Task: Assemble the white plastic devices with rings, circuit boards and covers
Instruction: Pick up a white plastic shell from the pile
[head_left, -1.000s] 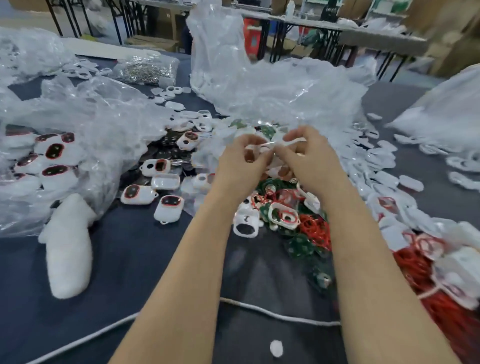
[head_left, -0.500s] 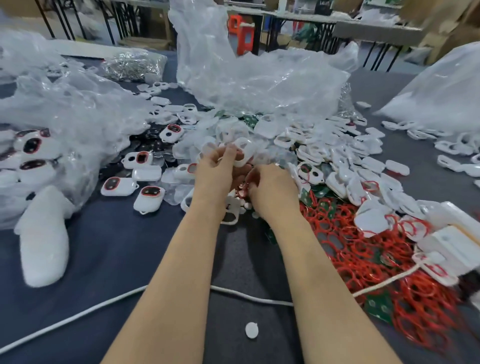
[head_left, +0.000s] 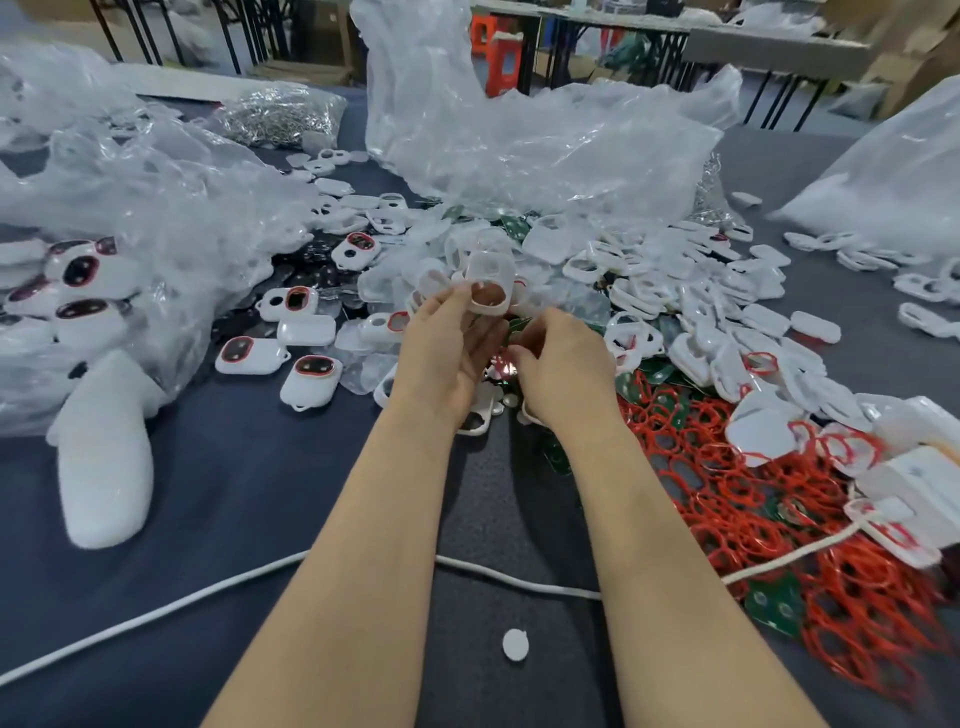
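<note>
My left hand holds a white plastic shell with an oval window, pinched between thumb and fingers above the pile. My right hand sits just right of it, fingers curled down into the heap over a small shiny part; what it grips is hidden. Red rings and green circuit boards spread to the right. Loose white shells and covers lie behind my hands. Assembled white devices with dark red-rimmed windows lie to the left.
Crumpled clear plastic bags stand behind and to the left. A white cord runs across the dark grey table. A white foam-like piece lies at left, a small white disc near the front.
Both hands came down from in front of the bags to the pile. My left hand now holds the white shell up; my right hand has dropped into the parts.
</note>
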